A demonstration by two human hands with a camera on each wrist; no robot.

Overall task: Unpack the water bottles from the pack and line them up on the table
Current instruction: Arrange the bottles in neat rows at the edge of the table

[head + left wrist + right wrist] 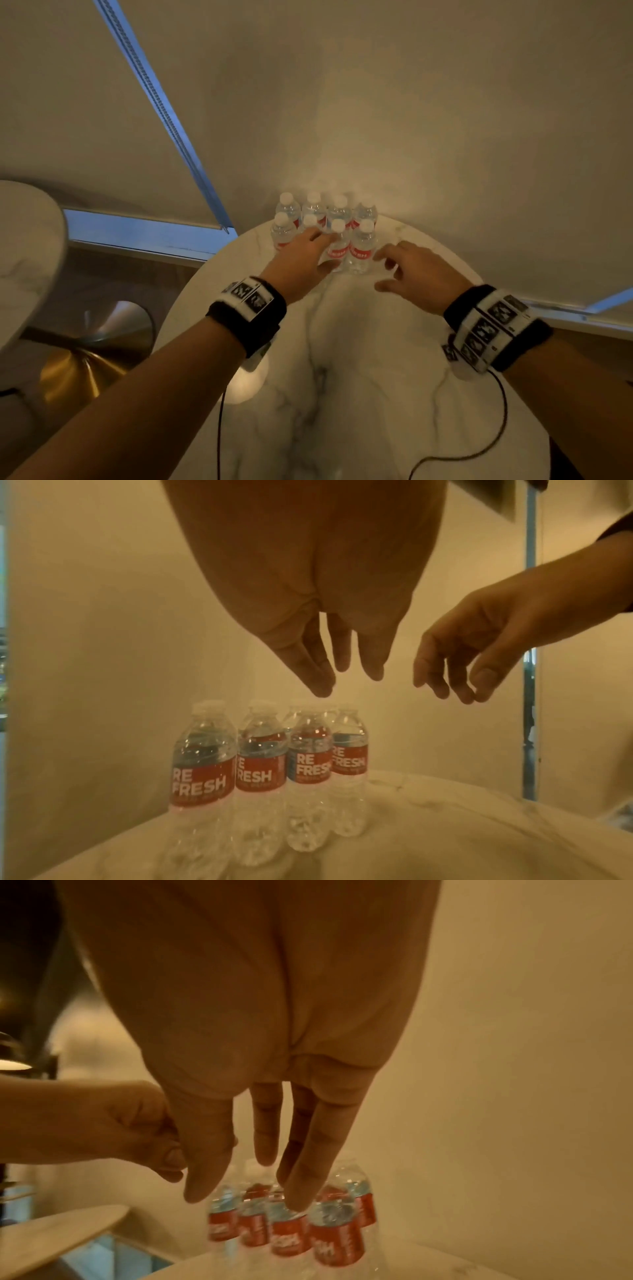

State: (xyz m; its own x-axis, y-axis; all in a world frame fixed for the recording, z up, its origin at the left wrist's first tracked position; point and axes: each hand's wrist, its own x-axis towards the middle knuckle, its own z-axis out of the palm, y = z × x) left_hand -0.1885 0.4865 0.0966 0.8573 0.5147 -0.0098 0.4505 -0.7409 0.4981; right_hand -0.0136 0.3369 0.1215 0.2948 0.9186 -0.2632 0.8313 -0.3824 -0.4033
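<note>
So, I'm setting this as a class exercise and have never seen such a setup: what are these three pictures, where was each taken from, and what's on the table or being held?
No machine here: a person's two bare hands, each wrist wearing a black band with black-and-white markers and a small camera. The wide picture comes from a camera on the person's head, looking down. The other two look along each hand from the wrists. On the round white marble table stands a pack of clear plastic water bottles with red labels and white caps, two rows of four, at the far edge. The left hand reaches over the front row; whether it touches a bottle is unclear. The right hand hovers beside the pack, fingers loose. Neither hand holds anything.
</note>
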